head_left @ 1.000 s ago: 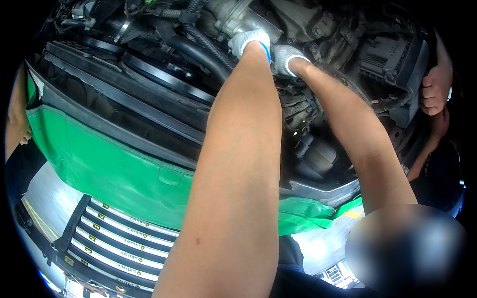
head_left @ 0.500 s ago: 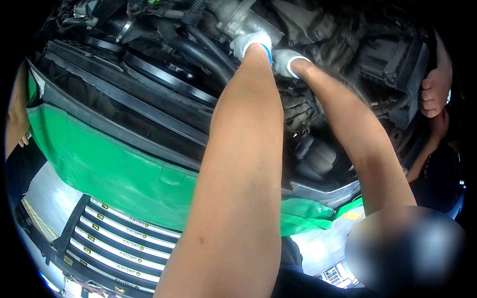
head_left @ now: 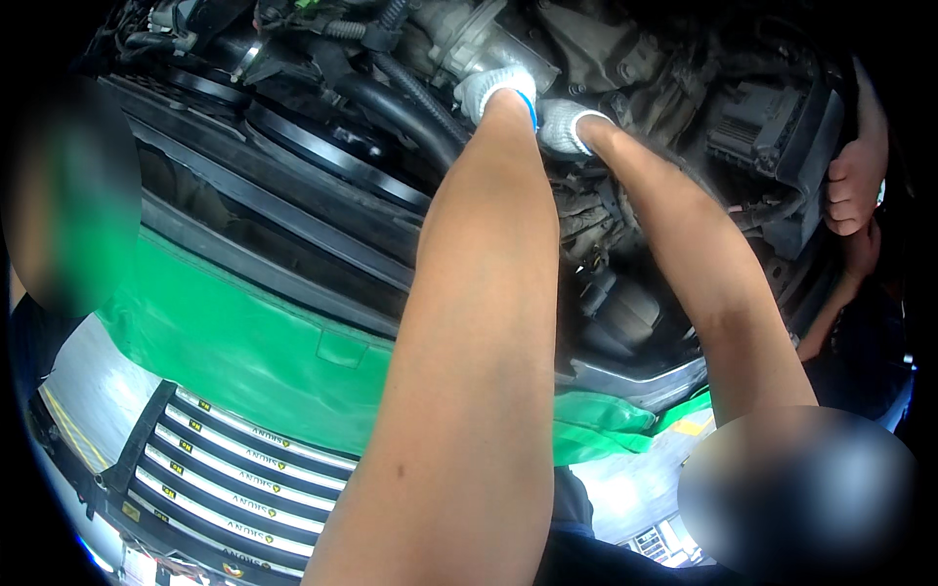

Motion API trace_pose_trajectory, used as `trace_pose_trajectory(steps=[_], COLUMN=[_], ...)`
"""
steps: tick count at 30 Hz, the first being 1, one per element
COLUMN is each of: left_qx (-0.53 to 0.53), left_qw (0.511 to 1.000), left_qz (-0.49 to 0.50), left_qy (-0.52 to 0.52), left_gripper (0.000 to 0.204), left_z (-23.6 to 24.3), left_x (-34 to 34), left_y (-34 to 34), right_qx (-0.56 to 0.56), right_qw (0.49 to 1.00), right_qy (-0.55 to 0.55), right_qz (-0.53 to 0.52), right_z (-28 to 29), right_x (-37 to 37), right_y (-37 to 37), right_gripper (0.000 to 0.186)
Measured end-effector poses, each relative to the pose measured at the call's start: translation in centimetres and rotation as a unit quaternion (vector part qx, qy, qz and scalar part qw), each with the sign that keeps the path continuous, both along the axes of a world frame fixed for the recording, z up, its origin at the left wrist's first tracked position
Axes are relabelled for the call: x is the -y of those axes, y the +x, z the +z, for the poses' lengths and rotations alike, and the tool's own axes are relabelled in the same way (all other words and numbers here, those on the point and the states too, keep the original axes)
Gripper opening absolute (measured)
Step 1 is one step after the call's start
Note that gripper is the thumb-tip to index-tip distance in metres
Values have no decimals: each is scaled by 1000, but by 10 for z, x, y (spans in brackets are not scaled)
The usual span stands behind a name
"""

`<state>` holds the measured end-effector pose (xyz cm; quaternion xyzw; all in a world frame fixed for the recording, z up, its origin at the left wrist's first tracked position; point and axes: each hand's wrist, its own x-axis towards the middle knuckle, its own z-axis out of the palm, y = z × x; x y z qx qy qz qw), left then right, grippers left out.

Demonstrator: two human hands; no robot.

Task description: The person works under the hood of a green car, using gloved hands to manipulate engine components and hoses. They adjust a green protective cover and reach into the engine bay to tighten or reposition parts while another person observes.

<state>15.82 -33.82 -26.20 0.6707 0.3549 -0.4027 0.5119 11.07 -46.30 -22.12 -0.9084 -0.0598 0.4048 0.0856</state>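
Note:
Both my hands reach deep into a car's engine bay, wearing white knitted gloves. My left hand [head_left: 495, 90] is against the lower end of a silvery metal housing [head_left: 479, 39], its back toward me and its fingers hidden. A blue band shows at that glove's cuff. Just right of it and slightly nearer, my right hand [head_left: 562, 127] is down among dark engine parts, and its fingers are out of sight too. Whatever either hand may hold cannot be made out. A thick black hose [head_left: 401, 105] runs close to the left hand.
A green protective cover [head_left: 244, 317] drapes over the car's front edge. The radiator support [head_left: 293, 220] lies across the near side. At right sits a finned grey box [head_left: 747, 127]; beside it is another person's hand [head_left: 853, 186]. A striped rack [head_left: 234, 479] stands lower left.
My gloved hands stay at the same spot beside the metal housing. Only a very slight shift of the arms and view shows.

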Motion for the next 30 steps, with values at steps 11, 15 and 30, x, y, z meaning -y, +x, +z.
trace_pose_trajectory(steps=[11,15,30], left_qx=[-25,-1,-5], left_qw=[994,969,865], left_qz=[100,248,435], left_qy=[-21,-17,-252], left_gripper=[93,80,52], left_z=[19,72,56], left_x=[-7,-12,-24], left_y=[-9,-17,-18], right_qx=[72,112,100], right_qw=[994,987,989], right_qy=[-62,-93,-81], right_qz=[47,61,-71], right_z=[87,103,254], right_x=[-49,-53,-52], right_y=[-28,-39,-85], right_gripper=[26,22,26])
